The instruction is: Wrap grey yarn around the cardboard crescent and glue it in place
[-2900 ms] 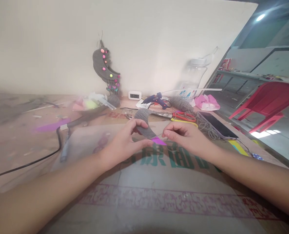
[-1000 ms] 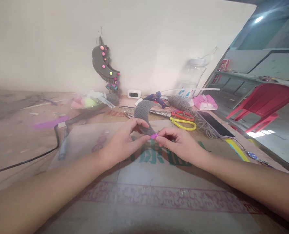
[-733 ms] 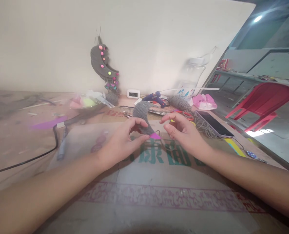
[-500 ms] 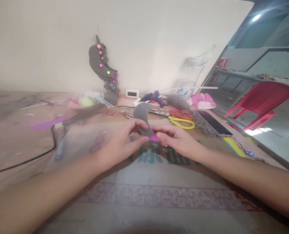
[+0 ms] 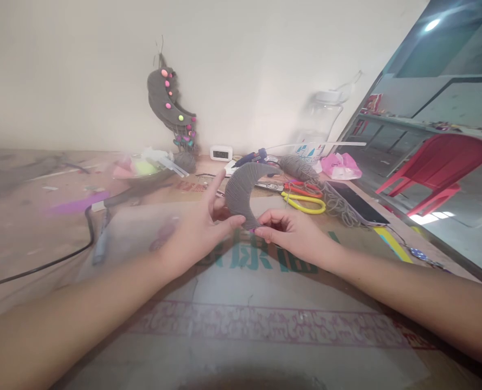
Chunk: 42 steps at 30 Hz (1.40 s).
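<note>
I hold up a crescent shape (image 5: 243, 189) wrapped in grey yarn, its curve rising to the right. My left hand (image 5: 202, 225) grips its lower part between thumb and fingers, index finger stretched up behind it. My right hand (image 5: 287, 235) pinches the crescent's bottom tip, where a speck of pink shows. Both hands hover over a printed woven sack (image 5: 261, 319) spread on the table.
Behind the hands lie yellow-and-red scissors (image 5: 303, 197), a grey yarn ball (image 5: 297, 167), a blue glue gun (image 5: 251, 158), a phone (image 5: 357, 202) and a pink bag (image 5: 340, 165). A finished decorated crescent (image 5: 169, 105) leans on the wall beside a small clock (image 5: 220, 153). A black cable (image 5: 57, 260) runs left.
The crescent has been tilted upright and lifted a little. The pink tip is nearly covered now. My right hand kept circling that tip and again pinches it; my left index finger has straightened.
</note>
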Each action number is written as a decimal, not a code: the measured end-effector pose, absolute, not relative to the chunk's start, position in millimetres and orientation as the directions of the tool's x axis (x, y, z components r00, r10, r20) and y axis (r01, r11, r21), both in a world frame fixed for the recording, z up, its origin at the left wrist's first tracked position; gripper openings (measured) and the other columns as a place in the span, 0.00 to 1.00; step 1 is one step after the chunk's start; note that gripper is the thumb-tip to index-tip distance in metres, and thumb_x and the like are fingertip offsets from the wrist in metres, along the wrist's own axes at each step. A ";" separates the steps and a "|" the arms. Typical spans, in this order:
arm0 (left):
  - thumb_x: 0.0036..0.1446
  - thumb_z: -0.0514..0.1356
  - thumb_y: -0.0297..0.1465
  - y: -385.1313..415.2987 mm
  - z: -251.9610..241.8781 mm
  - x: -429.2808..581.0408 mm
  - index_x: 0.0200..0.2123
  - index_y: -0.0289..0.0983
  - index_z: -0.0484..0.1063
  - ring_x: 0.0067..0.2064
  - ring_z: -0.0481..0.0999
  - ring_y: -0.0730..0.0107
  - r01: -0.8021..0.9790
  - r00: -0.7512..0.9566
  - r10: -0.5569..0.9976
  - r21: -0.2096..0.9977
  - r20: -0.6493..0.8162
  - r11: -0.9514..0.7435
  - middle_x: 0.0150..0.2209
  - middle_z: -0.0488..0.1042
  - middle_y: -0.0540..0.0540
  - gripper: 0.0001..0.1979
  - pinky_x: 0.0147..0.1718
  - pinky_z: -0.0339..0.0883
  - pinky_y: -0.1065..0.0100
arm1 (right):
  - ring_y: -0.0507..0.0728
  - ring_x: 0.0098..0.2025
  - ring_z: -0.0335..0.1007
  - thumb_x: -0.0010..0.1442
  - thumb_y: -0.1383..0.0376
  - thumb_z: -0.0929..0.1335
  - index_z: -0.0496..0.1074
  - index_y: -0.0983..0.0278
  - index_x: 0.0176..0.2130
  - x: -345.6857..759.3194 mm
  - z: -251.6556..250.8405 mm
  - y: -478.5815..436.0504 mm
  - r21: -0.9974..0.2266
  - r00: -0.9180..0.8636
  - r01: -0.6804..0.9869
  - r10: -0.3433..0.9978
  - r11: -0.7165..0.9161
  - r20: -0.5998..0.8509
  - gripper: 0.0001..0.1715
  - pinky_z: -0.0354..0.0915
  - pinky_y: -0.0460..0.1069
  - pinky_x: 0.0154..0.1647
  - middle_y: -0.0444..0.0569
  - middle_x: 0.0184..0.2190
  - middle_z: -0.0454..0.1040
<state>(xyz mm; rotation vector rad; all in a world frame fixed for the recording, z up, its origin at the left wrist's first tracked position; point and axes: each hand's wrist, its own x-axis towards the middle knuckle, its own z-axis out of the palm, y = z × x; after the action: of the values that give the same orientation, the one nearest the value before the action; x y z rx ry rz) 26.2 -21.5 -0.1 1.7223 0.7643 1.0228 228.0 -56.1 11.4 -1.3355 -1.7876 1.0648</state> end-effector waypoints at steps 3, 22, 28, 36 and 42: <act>0.55 0.63 0.36 -15.8 -3.0 27.6 0.59 0.41 0.63 0.45 0.78 0.63 0.020 0.538 0.818 0.968 0.201 -0.251 0.44 0.79 0.45 0.28 0.47 0.70 0.60 | 0.48 0.23 0.57 0.55 0.60 0.69 0.70 0.64 0.28 228.1 10.2 -56.2 -0.887 -0.258 0.437 0.965 0.152 0.038 0.10 0.55 0.45 0.23 0.39 0.20 0.64; 0.56 0.62 0.37 -17.7 -3.8 28.2 0.37 0.39 0.73 0.34 0.76 0.69 0.088 0.546 0.827 0.974 0.130 -0.211 0.32 0.77 0.49 0.08 0.33 0.72 0.67 | 0.48 0.22 0.52 0.58 0.54 0.67 0.68 0.64 0.28 233.6 9.4 -54.9 -0.881 -0.233 0.432 0.967 0.194 0.098 0.17 0.51 0.45 0.22 0.39 0.20 0.59; 0.57 0.61 0.37 -17.7 -3.9 27.6 0.37 0.40 0.74 0.34 0.76 0.70 0.070 0.576 0.807 0.976 0.128 -0.205 0.33 0.77 0.49 0.08 0.35 0.71 0.67 | 0.49 0.23 0.54 0.60 0.54 0.65 0.70 0.65 0.31 233.9 10.2 -55.1 -0.877 -0.262 0.427 0.958 0.222 0.115 0.17 0.53 0.46 0.23 0.40 0.22 0.61; 0.57 0.61 0.37 -16.9 -6.2 29.0 0.51 0.40 0.71 0.38 0.77 0.67 0.034 0.604 0.778 0.970 0.171 -0.240 0.39 0.78 0.46 0.19 0.39 0.71 0.64 | 0.50 0.29 0.59 0.57 0.59 0.68 0.71 0.64 0.33 229.9 11.3 -54.8 -0.781 -0.308 0.515 0.927 0.352 0.214 0.10 0.57 0.47 0.29 0.45 0.32 0.67; 0.58 0.61 0.38 -25.3 -2.2 24.7 0.66 0.45 0.50 0.39 0.75 0.67 0.132 0.555 0.772 0.884 0.310 -0.449 0.38 0.76 0.48 0.36 0.39 0.69 0.64 | 0.50 0.26 0.56 0.58 0.59 0.66 0.67 0.64 0.29 231.4 8.0 -54.0 -0.825 -0.302 0.487 0.942 0.287 0.149 0.11 0.55 0.47 0.27 0.42 0.25 0.62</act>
<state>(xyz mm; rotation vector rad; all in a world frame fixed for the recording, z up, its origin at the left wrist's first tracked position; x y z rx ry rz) 24.7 -25.3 -2.2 1.9110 0.7329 0.9175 231.4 -54.0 8.0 -1.2780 -1.9087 0.8957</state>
